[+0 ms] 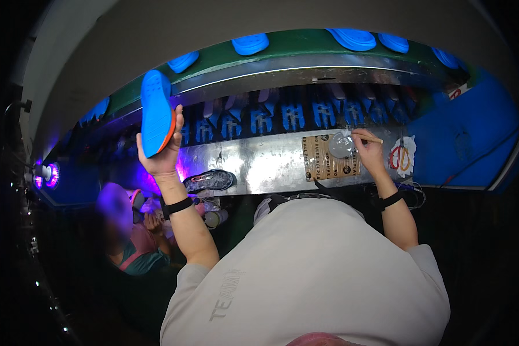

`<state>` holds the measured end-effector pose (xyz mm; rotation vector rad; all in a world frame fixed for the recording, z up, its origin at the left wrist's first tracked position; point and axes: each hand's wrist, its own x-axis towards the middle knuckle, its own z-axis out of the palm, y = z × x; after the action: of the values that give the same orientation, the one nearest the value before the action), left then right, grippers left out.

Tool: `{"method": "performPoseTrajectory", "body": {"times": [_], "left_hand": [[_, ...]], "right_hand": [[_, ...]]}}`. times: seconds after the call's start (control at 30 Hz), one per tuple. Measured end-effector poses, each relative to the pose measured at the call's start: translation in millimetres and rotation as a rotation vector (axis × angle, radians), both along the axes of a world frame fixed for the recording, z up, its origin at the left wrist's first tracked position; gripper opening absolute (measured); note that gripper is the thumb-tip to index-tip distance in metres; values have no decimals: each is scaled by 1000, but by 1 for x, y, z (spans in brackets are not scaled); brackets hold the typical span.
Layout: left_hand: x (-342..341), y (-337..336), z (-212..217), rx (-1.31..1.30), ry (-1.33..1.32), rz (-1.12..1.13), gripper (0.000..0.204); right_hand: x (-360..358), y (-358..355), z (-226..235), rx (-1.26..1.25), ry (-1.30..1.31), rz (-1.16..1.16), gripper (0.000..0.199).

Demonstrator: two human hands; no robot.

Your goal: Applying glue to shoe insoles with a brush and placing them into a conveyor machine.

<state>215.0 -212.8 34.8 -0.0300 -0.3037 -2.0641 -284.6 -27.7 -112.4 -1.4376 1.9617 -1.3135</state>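
My left hand [162, 154] is raised and grips a blue shoe sole with an orange edge [155, 113], held upright at the left end of the metal workbench [259, 161]. My right hand [368, 151] holds a thin brush [370, 138] over a small round glue pot [341, 145]. The pot stands on a piece of brown cardboard [327, 164] lying on the bench. A dark shoe upper [210, 180] lies on the bench near my left wrist.
Several blue soles [250, 44] ride on a green conveyor [282, 53] above the bench. Below it hangs a row of blue holders [293, 115]. Orange-handled scissors [399, 157] lie at the right. Another person [134, 230] sits at lower left; purple light [52, 175] glows there.
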Motion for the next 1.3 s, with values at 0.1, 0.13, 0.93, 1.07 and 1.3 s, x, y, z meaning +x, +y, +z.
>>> {"method": "performPoseTrajectory", "body": {"times": [0.1,0.13,0.93,1.07,1.3], "left_hand": [[-21,16,-4,-12,-109,165,83],[-30,22,-9,-81,-129,144,85],[-129,152,-4,-217,-753,-60,109],[-126,151,-8,-225,-763,-51,109],[-125,145,-7,-207,-722,-36,106]], "right_hand": [[-12,6,-16,155,95,33,19],[-12,7,-18,341,167,11,20],[107,-49,170,-182,-299,616,17],[106,-45,167,-175,-206,626,16],[110,-31,164,-192,-183,690,17]]}}
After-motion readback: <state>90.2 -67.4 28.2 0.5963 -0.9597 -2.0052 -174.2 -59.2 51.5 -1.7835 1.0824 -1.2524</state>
